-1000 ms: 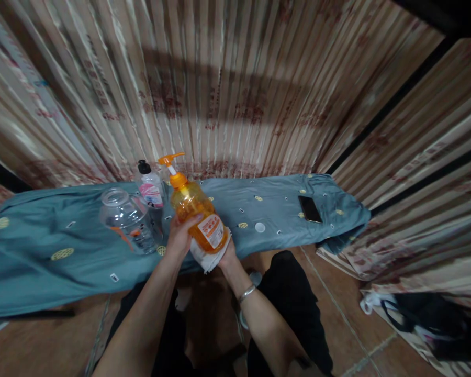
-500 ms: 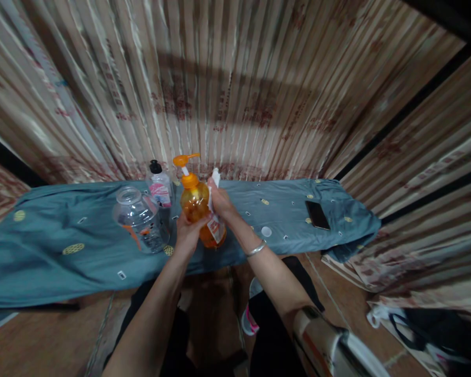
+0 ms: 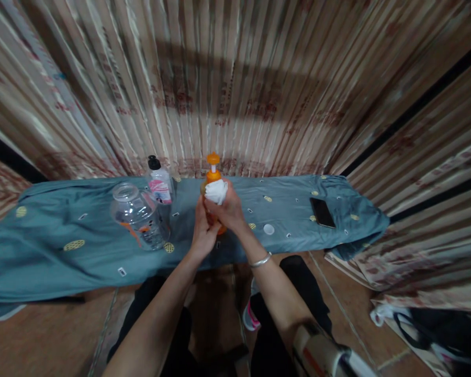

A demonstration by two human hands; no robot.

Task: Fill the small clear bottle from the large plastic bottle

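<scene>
Jar: a clear, round-shouldered plastic jar [image 3: 139, 217], uncapped, on the blue-green patterned fabric cover [image 3: 286, 209].
Black-capped bottle: a clear plastic bottle with pink label [image 3: 160, 183], just behind the jar.
Left hand [image 3: 204, 229]: fingers curled, supporting an orange plastic pump bottle [image 3: 213, 176] from its left side.
Pump bottle: upright between the hands, mostly hidden; base contact unclear. Probably fairly heavy if filled, stiff, smooth, slippery when wet; best gripped around the body, below the pump.
Cloth: a bunched white cloth [image 3: 216, 191], soft and light, against the bottle's near side.
Right hand [image 3: 231, 209]: nearly closed, clasping the cloth, close against the left.
Phone: a flat black rectangular phone [image 3: 322, 212], well apart.
</scene>
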